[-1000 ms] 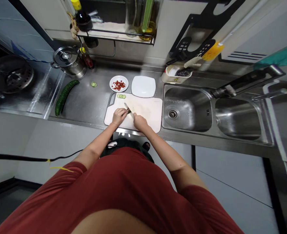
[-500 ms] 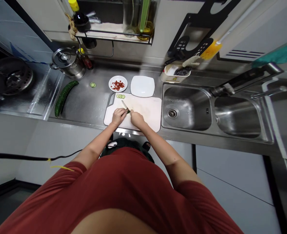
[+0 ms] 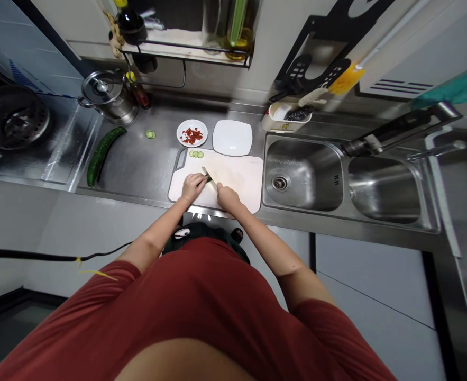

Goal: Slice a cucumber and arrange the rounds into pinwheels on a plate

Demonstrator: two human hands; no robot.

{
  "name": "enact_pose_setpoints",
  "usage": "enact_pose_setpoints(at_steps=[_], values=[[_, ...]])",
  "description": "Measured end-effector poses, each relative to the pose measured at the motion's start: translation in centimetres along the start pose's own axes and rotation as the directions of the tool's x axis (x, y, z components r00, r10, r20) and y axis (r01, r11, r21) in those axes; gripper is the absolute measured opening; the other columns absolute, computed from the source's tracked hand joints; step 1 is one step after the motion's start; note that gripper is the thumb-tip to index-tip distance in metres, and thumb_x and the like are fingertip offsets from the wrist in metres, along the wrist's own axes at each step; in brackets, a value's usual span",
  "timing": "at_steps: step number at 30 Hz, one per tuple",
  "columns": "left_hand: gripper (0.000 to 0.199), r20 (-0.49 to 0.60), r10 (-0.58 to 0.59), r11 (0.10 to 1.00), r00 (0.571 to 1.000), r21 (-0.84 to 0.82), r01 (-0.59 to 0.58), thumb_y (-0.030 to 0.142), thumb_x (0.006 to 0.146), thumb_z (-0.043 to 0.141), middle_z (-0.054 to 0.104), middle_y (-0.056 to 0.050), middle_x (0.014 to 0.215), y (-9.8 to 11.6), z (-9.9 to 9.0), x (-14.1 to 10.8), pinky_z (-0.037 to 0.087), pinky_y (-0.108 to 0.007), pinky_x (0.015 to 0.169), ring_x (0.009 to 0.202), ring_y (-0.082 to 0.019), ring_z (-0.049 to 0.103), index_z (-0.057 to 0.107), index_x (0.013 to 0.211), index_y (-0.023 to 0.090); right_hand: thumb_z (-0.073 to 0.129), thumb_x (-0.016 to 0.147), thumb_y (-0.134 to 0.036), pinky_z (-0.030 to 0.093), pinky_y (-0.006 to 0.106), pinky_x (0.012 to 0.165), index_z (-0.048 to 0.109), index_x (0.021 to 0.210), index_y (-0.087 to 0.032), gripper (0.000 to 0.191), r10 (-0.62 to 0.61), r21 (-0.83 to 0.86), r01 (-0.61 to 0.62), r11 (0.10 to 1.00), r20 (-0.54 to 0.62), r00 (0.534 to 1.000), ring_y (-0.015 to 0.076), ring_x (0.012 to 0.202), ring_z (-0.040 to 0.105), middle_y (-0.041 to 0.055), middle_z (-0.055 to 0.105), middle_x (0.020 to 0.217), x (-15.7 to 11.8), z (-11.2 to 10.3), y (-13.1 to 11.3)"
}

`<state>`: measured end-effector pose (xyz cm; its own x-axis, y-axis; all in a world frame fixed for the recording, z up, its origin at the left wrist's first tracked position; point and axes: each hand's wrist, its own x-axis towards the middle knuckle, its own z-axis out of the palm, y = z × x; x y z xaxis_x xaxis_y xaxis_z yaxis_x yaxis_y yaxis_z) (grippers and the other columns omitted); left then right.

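Observation:
Over the white cutting board, my right hand is closed round the handle of a knife. The blade points up and to the left. My left hand presses its fingers on a small dark green piece of cucumber beside the blade; the fingers hide most of it. A short row of pale cucumber slices lies at the board's upper left, near its grey handle cutout.
Behind the board stand a round plate of chopped red pieces and a white square plate. A whole cucumber, more slices and a steel pot are to the left. A double sink lies right.
My right hand has shifted slightly right with the knife, and more of the blade shows. My left hand stays at the cucumber piece. The whole view has shifted a little.

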<state>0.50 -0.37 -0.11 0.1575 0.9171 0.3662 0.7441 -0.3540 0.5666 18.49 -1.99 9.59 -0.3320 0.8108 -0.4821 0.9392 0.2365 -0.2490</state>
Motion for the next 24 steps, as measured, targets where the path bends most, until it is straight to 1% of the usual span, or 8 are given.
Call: enact_pose_setpoints(at_steps=[5, 11, 16, 20, 24], values=[[0.024, -0.010, 0.001, 1.000, 1.000, 0.006, -0.001, 0.034, 0.094, 0.048, 0.070, -0.006, 0.099, 0.1, -0.1, 0.1, 0.044, -0.037, 0.086, 0.096, -0.019, 0.061, 0.069, 0.096, 0.022, 0.034, 0.090, -0.008, 0.048, 0.033, 0.079, 0.044, 0.118, -0.014, 0.030, -0.013, 0.008, 0.013, 1.000, -0.011, 1.000, 0.0251, 0.096, 0.064, 0.0155, 0.065, 0.104, 0.6, -0.2, -0.4], [0.026, 0.009, -0.001, 1.000, 1.000, 0.014, 0.001, 0.035, 0.094, 0.048, 0.070, -0.006, 0.100, 0.3, -0.3, 0.2, 0.044, -0.036, 0.086, 0.096, -0.019, 0.061, 0.069, 0.096, 0.021, 0.034, 0.092, -0.008, 0.048, 0.031, 0.080, 0.043, 0.121, -0.014, 0.031, -0.032, 0.033, 0.034, 0.999, -0.035, 0.999, 0.0239, 0.098, 0.064, 0.0148, 0.065, 0.106, 1.6, -0.7, -1.0], [0.026, -0.001, 0.005, 1.000, 1.000, 0.014, -0.005, 0.035, 0.094, 0.048, 0.071, -0.006, 0.100, 0.3, -0.2, 0.1, 0.044, -0.036, 0.086, 0.096, -0.019, 0.061, 0.069, 0.096, 0.021, 0.034, 0.089, -0.006, 0.048, 0.030, 0.077, 0.044, 0.120, -0.014, 0.033, -0.046, 0.042, 0.048, 0.998, -0.053, 0.998, 0.0246, 0.097, 0.064, 0.0142, 0.066, 0.105, 2.5, -0.8, -1.4], [0.026, -0.003, -0.012, 1.000, 1.000, 0.013, 0.012, 0.035, 0.094, 0.048, 0.071, -0.006, 0.100, 0.2, -0.1, 0.1, 0.044, -0.037, 0.086, 0.095, -0.019, 0.061, 0.069, 0.095, 0.021, 0.034, 0.089, -0.005, 0.048, 0.032, 0.077, 0.043, 0.120, -0.014, 0.034, -0.044, 0.034, 0.046, 0.998, -0.058, 0.997, 0.0249, 0.096, 0.064, 0.0145, 0.066, 0.105, 2.0, -0.7, -1.0], [0.026, 0.002, -0.013, 1.000, 1.000, 0.002, 0.013, 0.035, 0.094, 0.048, 0.070, -0.006, 0.099, 0.1, 0.0, 0.1, 0.043, -0.037, 0.087, 0.096, -0.020, 0.061, 0.069, 0.097, 0.021, 0.034, 0.090, -0.007, 0.049, 0.032, 0.076, 0.045, 0.116, -0.015, 0.029, -0.037, 0.016, 0.038, 0.999, -0.036, 0.999, 0.0256, 0.094, 0.064, 0.0144, 0.066, 0.101, 0.8, -0.2, -0.2]])
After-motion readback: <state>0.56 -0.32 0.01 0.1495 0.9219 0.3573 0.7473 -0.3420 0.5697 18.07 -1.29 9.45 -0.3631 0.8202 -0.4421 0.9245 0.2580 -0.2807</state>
